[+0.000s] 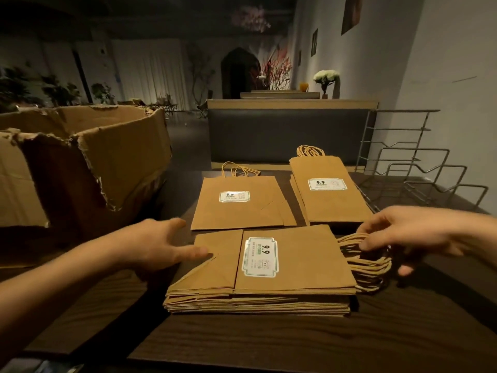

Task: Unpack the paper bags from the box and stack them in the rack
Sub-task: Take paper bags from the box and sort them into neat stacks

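Your left hand (161, 244): bare, no ring or glove.
Your right hand (408, 232): bare, no ring or glove.
Your forearms: uncovered, no sleeve, watch or band showing.

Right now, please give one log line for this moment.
left hand: open, at near bag stack | right hand: open, touching handles | rack: no bags

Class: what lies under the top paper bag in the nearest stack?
Under the top bag lie more folded bags; only their edges and handles show. Their faces and their number are covered.
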### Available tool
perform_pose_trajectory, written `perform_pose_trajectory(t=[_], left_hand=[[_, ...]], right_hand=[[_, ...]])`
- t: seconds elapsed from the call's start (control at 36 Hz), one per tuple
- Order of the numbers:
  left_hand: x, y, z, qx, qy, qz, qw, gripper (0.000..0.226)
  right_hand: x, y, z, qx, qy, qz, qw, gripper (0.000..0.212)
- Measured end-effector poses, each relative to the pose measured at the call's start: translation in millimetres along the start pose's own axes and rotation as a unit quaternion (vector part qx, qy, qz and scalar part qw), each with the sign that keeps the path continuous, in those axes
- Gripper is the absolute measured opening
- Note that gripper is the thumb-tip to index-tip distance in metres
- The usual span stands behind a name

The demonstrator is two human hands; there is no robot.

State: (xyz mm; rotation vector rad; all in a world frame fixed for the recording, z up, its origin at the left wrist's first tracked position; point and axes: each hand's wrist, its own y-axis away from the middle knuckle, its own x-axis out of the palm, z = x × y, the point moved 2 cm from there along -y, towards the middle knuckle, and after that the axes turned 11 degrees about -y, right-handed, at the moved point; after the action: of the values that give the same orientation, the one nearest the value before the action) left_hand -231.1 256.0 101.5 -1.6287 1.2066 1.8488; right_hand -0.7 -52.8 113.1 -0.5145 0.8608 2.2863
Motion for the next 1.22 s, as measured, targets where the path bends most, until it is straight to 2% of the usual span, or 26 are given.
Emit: perform_pose_trajectory(t=[0.08, 0.22, 0.36, 0.44, 0.5, 0.56, 0.67, 0.86, 0.97, 1.11, 1.22], left_hand=[[-24.4, 13.7, 5.1, 0.031, -0.012, -0.066, 0.997, 0.113], [-77.7, 47.0, 19.2, 0.066, 0.021, -0.21, 0.975, 0.092], [-128.7, 74.6, 49.5, 0.068, 0.007, -0.302, 0.951, 0.082], [-151.8, 85.1, 71.5, 0.051, 0.021, -0.315, 0.948, 0.067], [-164.8, 85.4, 89.5, 0.034, 0.022, -0.312, 0.949, 0.069], [-176.4, 79.4, 109.3, 0.01, 0.016, -0.303, 0.953, 0.068], [-193.9, 46.4, 157.5, -0.04, -0.019, -0.267, 0.963, 0.047], [-201.8, -16.8, 220.4, -0.118, -0.068, -0.132, 0.982, 0.065], [-200.7, -56.3, 248.9, -0.143, -0.088, -0.042, 0.985, 0.072], [-204.0, -98.0, 271.2, -0.142, -0.124, 0.071, 0.98, 0.072], [-207.6, -131.7, 288.6, -0.141, -0.135, 0.121, 0.973, 0.07]], right_hand=[[-17.2, 12.3, 33.7, -0.049, 0.108, -0.061, 0.991, 0.026], [-35.1, 32.1, 118.2, -0.143, 0.177, -0.12, 0.966, 0.019], [-22.4, 32.7, 209.0, -0.241, 0.257, -0.103, 0.93, 0.027], [-0.8, 22.9, 255.1, -0.289, 0.235, -0.077, 0.925, 0.018], [18.2, 13.2, 283.7, -0.328, 0.239, -0.069, 0.911, 0.02], [39.9, 3.0, 312.4, -0.366, 0.25, -0.064, 0.894, 0.023], [87.9, -20.8, 368.7, -0.418, 0.258, -0.04, 0.87, 0.021], [176.1, -92.2, 453.4, -0.433, 0.305, 0.017, 0.848, 0.026], [211.7, -132.8, 483.7, -0.402, 0.35, 0.063, 0.844, 0.032], [243.8, -182.9, 508.6, -0.298, 0.453, 0.142, 0.828, 0.043], [263.5, -211.0, 523.7, -0.242, 0.489, 0.184, 0.818, 0.054]])
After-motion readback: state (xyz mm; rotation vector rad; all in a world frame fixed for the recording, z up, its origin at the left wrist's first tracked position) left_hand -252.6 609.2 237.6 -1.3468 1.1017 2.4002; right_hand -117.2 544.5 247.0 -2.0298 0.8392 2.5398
